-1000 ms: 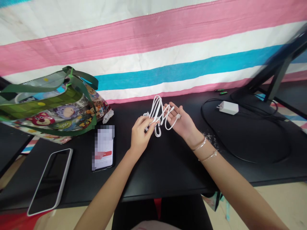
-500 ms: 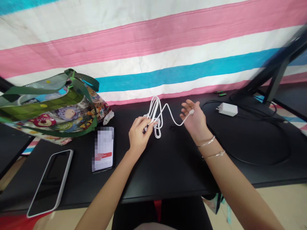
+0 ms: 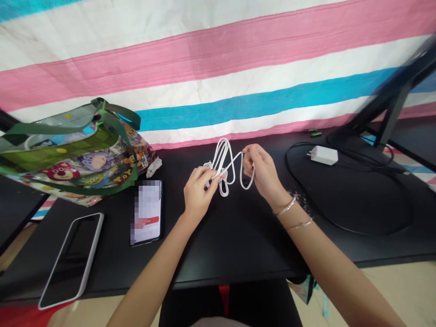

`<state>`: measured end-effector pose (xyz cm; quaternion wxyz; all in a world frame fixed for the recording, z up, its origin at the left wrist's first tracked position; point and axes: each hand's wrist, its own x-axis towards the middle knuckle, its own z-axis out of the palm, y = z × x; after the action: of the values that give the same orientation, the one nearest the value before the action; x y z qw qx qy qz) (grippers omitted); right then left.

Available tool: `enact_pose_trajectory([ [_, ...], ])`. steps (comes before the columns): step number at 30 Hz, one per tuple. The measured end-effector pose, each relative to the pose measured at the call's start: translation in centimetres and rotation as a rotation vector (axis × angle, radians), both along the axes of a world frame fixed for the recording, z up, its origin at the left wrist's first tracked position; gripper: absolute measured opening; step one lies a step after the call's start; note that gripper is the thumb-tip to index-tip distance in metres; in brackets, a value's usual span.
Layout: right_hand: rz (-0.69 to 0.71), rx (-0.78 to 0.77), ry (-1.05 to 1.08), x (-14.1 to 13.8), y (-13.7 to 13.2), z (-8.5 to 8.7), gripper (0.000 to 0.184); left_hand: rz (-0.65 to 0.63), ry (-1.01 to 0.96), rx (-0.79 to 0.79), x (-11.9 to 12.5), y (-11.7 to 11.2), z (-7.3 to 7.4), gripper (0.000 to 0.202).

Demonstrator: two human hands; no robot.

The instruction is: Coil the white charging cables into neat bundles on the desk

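White cable (image 3: 240, 176) | left fingers (image 3: 207, 173), right fingers (image 3: 250, 156) grasping it | black desk (image 3: 238, 245) | striped cloth backdrop (image 3: 218, 77)

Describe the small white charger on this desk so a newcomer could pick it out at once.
On the black desk, look far right, near the dark stand. Inside a loop of black cord sits a small white charger, prongs pointing left. Unlike the white cable between the left hand and right hand, it is a solid block.

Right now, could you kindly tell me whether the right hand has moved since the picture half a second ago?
Yes, the right hand has shifted left, away from the charger.
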<state>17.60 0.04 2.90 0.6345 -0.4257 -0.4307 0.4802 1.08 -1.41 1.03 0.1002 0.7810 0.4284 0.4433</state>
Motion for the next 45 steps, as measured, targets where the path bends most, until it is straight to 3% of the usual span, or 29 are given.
enact_pose_trajectory([
  [8,0.047,0.095,-0.476,-0.1,-0.5,0.3,0.029,0.086,0.101,0.092,0.0,0.1,0.0,0.035],
  [12,0.104,0.072,-0.549,-0.1,-0.6,0.4,0.023,0.111,0.148,0.134,0.0,0.2,-0.1,0.038],
  [17,0.079,-0.010,-0.613,-0.2,-0.6,0.3,0.021,0.113,0.167,0.166,0.1,0.3,-0.3,0.038],
  [22,0.169,0.016,-0.431,0.1,-0.6,0.7,0.026,0.094,0.183,0.093,0.0,0.3,-0.3,0.032],
  [32,0.523,-0.188,0.064,1.5,-1.0,2.2,0.027,-0.003,0.172,-0.048,-0.2,0.7,-0.4,0.025],
  [38,0.376,-0.229,0.238,0.9,-0.7,2.4,0.028,-0.071,0.155,-0.125,0.0,0.7,-0.5,0.024],
  [45,0.183,-0.114,0.160,0.1,-0.8,2.5,0.035,-0.171,0.166,-0.209,0.1,0.4,-0.3,0.027],
])
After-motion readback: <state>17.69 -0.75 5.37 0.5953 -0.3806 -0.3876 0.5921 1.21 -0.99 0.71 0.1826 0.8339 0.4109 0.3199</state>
